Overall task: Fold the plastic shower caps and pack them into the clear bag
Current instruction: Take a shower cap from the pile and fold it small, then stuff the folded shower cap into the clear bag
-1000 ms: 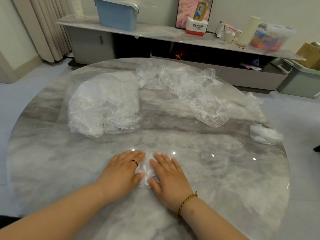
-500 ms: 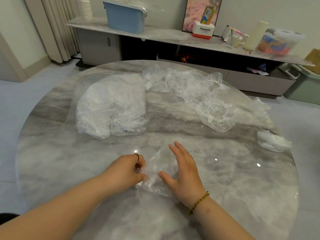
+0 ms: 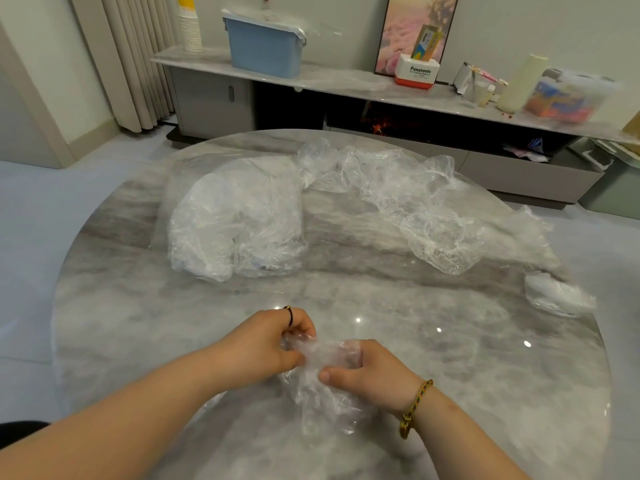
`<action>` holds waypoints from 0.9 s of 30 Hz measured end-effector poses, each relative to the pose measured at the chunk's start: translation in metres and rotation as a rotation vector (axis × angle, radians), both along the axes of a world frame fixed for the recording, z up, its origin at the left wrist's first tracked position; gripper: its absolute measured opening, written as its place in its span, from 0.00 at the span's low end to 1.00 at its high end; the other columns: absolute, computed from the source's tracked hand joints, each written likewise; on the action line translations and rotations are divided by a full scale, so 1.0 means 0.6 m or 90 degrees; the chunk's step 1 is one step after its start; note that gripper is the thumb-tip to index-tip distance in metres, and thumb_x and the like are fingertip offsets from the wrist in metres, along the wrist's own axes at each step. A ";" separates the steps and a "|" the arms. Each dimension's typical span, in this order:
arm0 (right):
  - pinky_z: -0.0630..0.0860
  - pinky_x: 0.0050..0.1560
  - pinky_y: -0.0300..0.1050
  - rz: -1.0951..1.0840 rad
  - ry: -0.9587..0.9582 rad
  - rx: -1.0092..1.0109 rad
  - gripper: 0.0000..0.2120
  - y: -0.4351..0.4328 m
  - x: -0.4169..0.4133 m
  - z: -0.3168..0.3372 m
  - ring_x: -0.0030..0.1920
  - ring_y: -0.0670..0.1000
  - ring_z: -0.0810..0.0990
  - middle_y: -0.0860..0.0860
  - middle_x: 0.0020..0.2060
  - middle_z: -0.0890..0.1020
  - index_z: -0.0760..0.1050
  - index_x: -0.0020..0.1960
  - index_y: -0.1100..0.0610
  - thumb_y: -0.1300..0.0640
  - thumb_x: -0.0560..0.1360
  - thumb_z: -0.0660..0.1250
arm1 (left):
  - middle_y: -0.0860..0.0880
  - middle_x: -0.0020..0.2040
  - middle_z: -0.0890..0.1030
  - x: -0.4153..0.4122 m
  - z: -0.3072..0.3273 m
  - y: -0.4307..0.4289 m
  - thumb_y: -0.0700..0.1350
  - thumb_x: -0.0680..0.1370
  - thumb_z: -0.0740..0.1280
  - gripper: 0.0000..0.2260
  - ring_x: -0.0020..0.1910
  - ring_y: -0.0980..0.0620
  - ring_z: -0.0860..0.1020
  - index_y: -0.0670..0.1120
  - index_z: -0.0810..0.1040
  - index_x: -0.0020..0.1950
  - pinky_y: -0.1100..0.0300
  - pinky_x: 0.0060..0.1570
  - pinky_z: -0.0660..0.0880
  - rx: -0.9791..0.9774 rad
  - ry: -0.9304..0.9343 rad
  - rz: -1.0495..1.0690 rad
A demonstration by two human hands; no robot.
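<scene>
A crumpled clear shower cap [image 3: 320, 386] hangs between both hands just above the near part of the round marble table [image 3: 138, 341]. My left hand [image 3: 266, 344] pinches its upper left edge. My right hand [image 3: 370, 372] grips its right side, thumb on the plastic. The clear bag [image 3: 235, 220], stuffed with folded caps, lies at the middle left of the table. A loose heap of unfolded shower caps [image 3: 408, 202] stretches across the far right. One small bundled cap [image 3: 554, 294] rests near the right edge.
Beyond the table runs a low sideboard [image 3: 346, 81] carrying a blue bin [image 3: 265, 46], a stack of paper cups [image 3: 188, 26], a Panasonic box [image 3: 417, 71] and a clear storage box [image 3: 568, 97]. Curtains [image 3: 131, 57] hang at the far left.
Both hands were pressing the cap flat on the table; they have since gathered it up and now hold it lifted and bunched between them. The camera view tilted slightly upward.
</scene>
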State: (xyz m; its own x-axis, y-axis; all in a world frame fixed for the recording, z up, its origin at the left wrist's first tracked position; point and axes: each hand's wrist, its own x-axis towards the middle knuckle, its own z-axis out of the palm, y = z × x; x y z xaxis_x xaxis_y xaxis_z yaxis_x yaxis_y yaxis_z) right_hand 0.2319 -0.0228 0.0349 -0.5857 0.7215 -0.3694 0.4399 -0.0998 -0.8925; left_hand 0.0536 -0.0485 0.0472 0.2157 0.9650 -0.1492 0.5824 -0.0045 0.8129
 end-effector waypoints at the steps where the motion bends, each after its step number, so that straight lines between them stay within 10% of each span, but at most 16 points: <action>1: 0.70 0.36 0.28 0.000 -0.001 -0.003 0.11 0.000 0.000 0.002 0.28 0.35 0.75 0.40 0.25 0.78 0.75 0.38 0.51 0.66 0.73 0.66 | 0.58 0.44 0.76 0.000 0.002 0.000 0.36 0.71 0.70 0.17 0.42 0.67 0.75 0.58 0.72 0.41 0.75 0.44 0.69 -0.001 -0.009 0.004; 8: 0.71 0.38 0.34 -0.159 0.078 0.003 0.10 0.002 0.000 0.001 0.34 0.44 0.75 0.45 0.30 0.77 0.73 0.37 0.57 0.67 0.75 0.63 | 0.66 0.46 0.72 -0.045 0.030 0.010 0.49 0.76 0.67 0.08 0.45 0.68 0.73 0.58 0.75 0.54 0.75 0.44 0.64 0.132 0.123 0.075; 12: 0.74 0.41 0.41 -0.272 0.139 -0.036 0.10 0.001 -0.005 -0.005 0.39 0.52 0.77 0.55 0.36 0.78 0.75 0.41 0.63 0.57 0.64 0.68 | 0.50 0.64 0.73 -0.115 0.059 0.024 0.45 0.77 0.65 0.13 0.63 0.49 0.69 0.45 0.78 0.60 0.60 0.59 0.62 0.297 0.250 0.364; 18: 0.71 0.41 0.48 -0.370 0.190 -0.082 0.10 0.036 -0.090 0.026 0.39 0.55 0.74 0.57 0.36 0.76 0.73 0.35 0.59 0.68 0.74 0.63 | 0.49 0.76 0.40 -0.165 0.055 0.044 0.49 0.80 0.58 0.25 0.75 0.48 0.44 0.49 0.55 0.75 0.53 0.71 0.44 0.097 0.381 0.413; 27: 0.67 0.35 0.35 -0.228 -0.031 0.043 0.16 0.145 -0.293 0.071 0.31 0.44 0.66 0.47 0.31 0.68 0.63 0.32 0.52 0.59 0.78 0.61 | 0.53 0.76 0.43 -0.181 0.053 0.060 0.41 0.82 0.51 0.25 0.75 0.55 0.43 0.47 0.43 0.76 0.60 0.71 0.39 0.163 0.329 0.400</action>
